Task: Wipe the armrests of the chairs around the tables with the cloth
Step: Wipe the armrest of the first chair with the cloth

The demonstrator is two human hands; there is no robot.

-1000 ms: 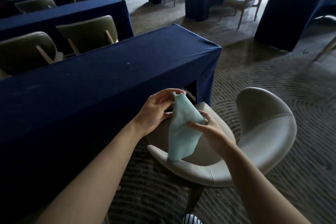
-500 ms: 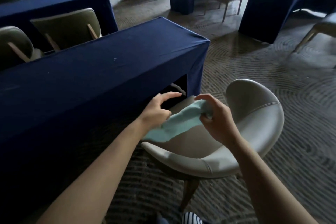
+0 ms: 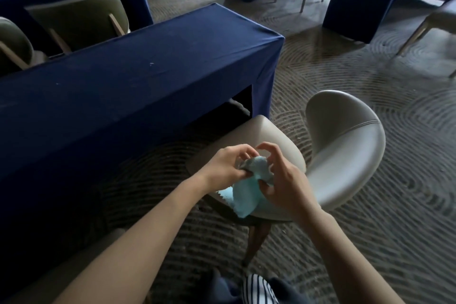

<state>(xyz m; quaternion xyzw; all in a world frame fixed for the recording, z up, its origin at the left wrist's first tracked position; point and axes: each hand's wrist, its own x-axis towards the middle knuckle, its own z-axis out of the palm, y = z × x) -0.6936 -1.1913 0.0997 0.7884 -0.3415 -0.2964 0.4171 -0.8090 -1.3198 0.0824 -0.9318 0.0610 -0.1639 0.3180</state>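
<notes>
Pinching cloth (image 3: pixel 246 196) between them: left grip (image 3: pixel 225 168), right grip (image 3: pixel 287 186), above chair (image 3: pixel 345 155).

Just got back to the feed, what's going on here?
A person stands over a pale chair at the blue-draped table, holding a light blue cloth in both hands. The left hand pinches its bunched top and the right hand grips the other side, while the rest hangs over the seat. The cloth is not pressed to the chair's curved arm, so wiping here has not begun.
</notes>
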